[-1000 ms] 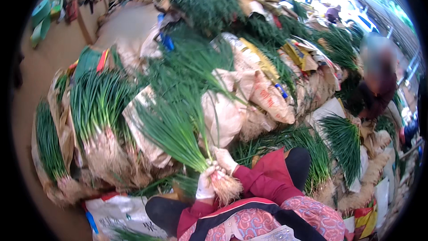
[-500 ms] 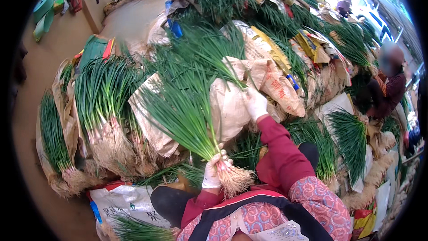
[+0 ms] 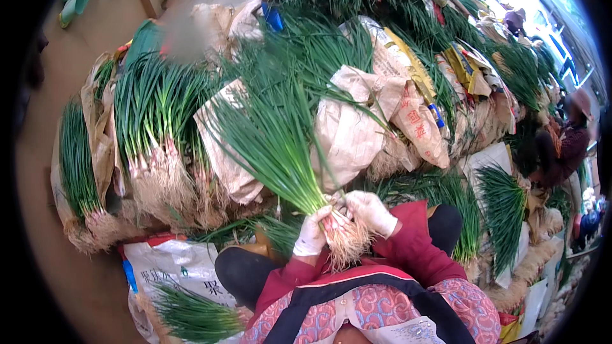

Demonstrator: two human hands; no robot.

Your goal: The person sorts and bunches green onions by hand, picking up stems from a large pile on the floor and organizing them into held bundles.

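Observation:
My left hand (image 3: 312,232), in a white glove, is closed round the base of a large bunch of spring onions (image 3: 274,165). Its long green leaves fan up and away from me, and its pale stringy roots (image 3: 347,248) hang toward my lap. My white-gloved right hand (image 3: 370,213) pinches at the stalk bases on the bunch's right side, with its fingertips partly hidden. Just beyond both hands are pale woven sacks (image 3: 344,140) with loose leaves lying over them.
More bundles (image 3: 150,140) are heaped in front and to both sides. A white printed sack (image 3: 172,261) with a small bunch (image 3: 197,312) lies at lower left. A co-worker (image 3: 561,153) sits at the right, others farther back. Brown floor (image 3: 57,76) runs along the left.
My right hand reached up-right toward leaves on the sacks half a second ago and has come back down to the bunch's base. My left hand still grips the bunch. The view has shifted slightly.

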